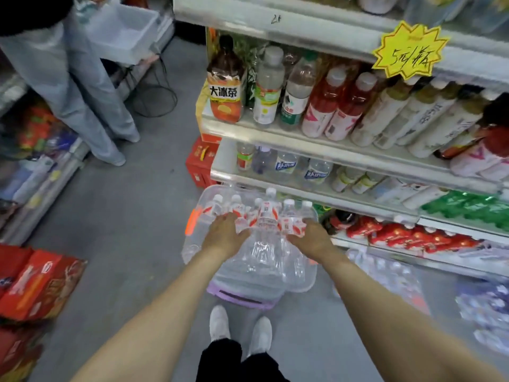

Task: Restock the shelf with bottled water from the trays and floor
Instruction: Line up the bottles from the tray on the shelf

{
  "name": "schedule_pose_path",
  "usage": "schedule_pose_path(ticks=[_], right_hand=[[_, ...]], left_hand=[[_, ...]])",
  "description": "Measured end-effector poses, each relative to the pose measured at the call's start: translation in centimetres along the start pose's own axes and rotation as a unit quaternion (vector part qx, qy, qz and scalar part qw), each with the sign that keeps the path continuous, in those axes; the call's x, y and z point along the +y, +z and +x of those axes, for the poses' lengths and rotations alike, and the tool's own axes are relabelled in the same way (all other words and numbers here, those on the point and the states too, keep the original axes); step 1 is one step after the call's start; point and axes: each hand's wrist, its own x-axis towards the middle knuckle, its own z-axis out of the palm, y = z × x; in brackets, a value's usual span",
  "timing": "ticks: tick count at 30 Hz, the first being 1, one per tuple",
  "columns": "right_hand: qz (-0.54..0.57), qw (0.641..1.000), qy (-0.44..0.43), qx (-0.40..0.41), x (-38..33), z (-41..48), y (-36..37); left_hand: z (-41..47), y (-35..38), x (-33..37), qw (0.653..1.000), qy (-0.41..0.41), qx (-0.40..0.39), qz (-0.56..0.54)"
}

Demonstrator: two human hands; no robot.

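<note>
A clear plastic tray (205, 198) stands in front of me on a purple stool (242, 295), packed with several upright water bottles (266, 213) that have white caps and red-and-white labels. My left hand (224, 234) reaches into the tray's left part, fingers wrapped around bottles there. My right hand (312, 234) grips bottles at the right. The shelf (275, 139) rises just behind the tray; its second level holds a few water bottles (286, 166) with blue labels.
Another person in light jeans (82, 100) stands at the back left holding a white bin (124, 31). Red cartons (38, 282) sit on the floor at left. Shrink-wrapped water packs (391, 274) lie on the floor at right. My shoes (239, 326) are below the stool.
</note>
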Motion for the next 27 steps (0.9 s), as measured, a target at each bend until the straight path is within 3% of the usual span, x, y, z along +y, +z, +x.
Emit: schedule_pose_path(ticks=[9, 14, 27], right_hand=[[0.168, 0.975, 0.136, -0.048, 3.8, 3.1, 4.5], [0.248, 0.955, 0.159, -0.022, 5.0, 4.1, 5.2], [0.354, 0.913, 0.185, -0.079, 6.2, 4.4, 5.2]], left_hand=[[5.7, 4.2, 0.7, 0.994, 0.009, -0.093, -0.049], [7.4, 5.3, 0.7, 0.992, 0.004, -0.117, -0.038], [8.8, 7.3, 0.8, 0.991, -0.027, -0.115, -0.063]])
